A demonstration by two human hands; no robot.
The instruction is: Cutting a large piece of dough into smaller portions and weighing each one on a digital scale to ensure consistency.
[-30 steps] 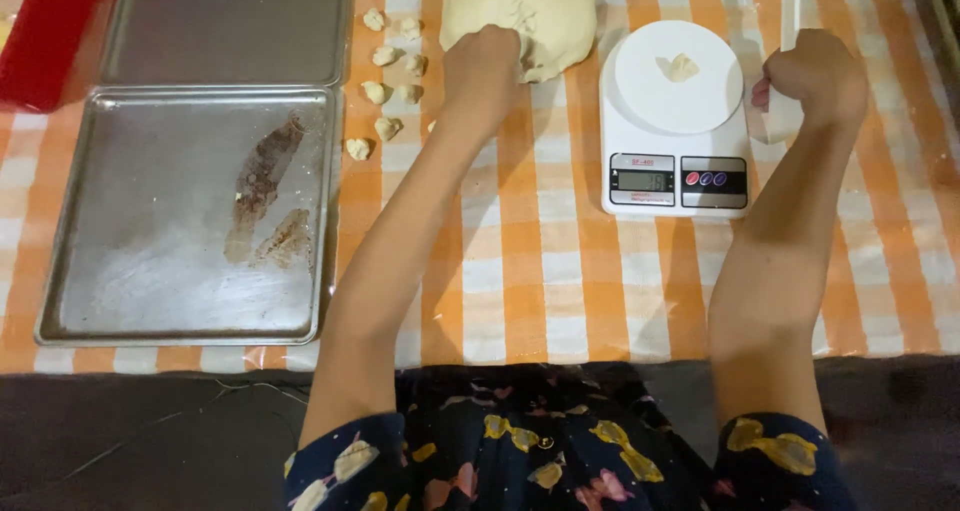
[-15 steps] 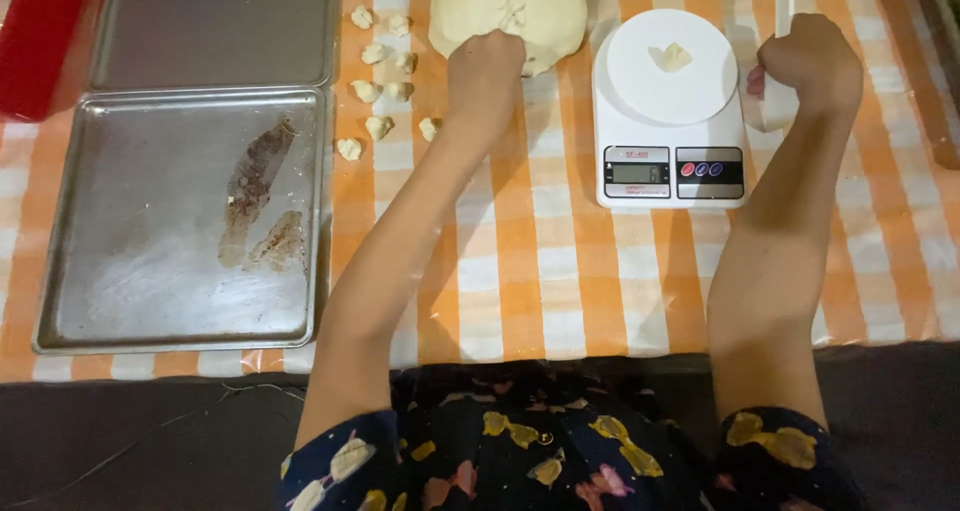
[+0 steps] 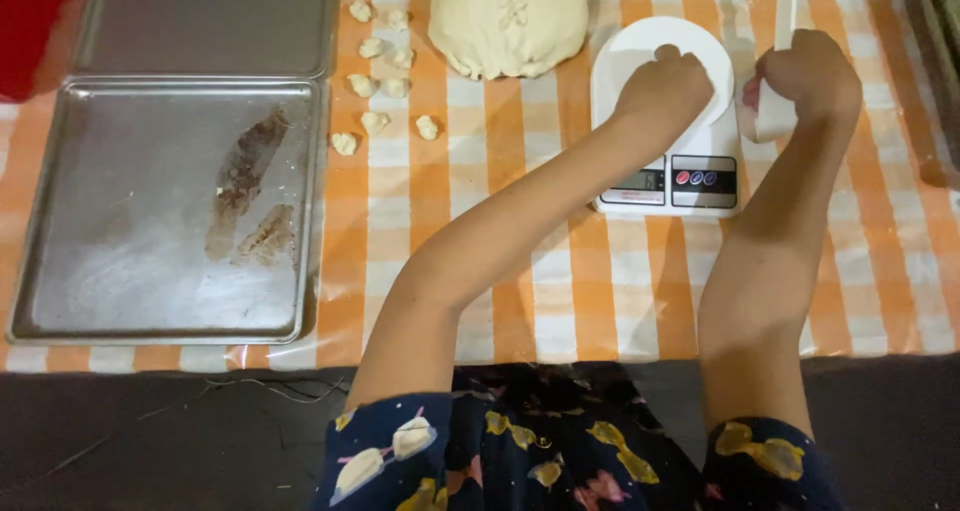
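My left hand (image 3: 665, 86) rests on the round plate of a white kitchen scale (image 3: 665, 181), fingers curled down. It covers the small dough bit that lay on the plate, so what the fingers pinch is hidden. My right hand (image 3: 812, 71) is closed around a white-handled scraper (image 3: 770, 119) just right of the scale, with its blade pointing away from me. A large pale dough mass (image 3: 510, 21) lies behind and left of the scale. Several small dough pieces (image 3: 375, 81) are scattered left of it.
A worn metal baking tray (image 3: 160, 211) lies at the left on the orange-and-white checked cloth (image 3: 560, 291), with a second tray (image 3: 210, 21) behind it. A red container (image 3: 30, 21) sits at the far left corner. The table's front edge runs near my lap.
My left hand left the big dough mass and moved right onto the scale plate. The right hand stayed beside the scale with the scraper.
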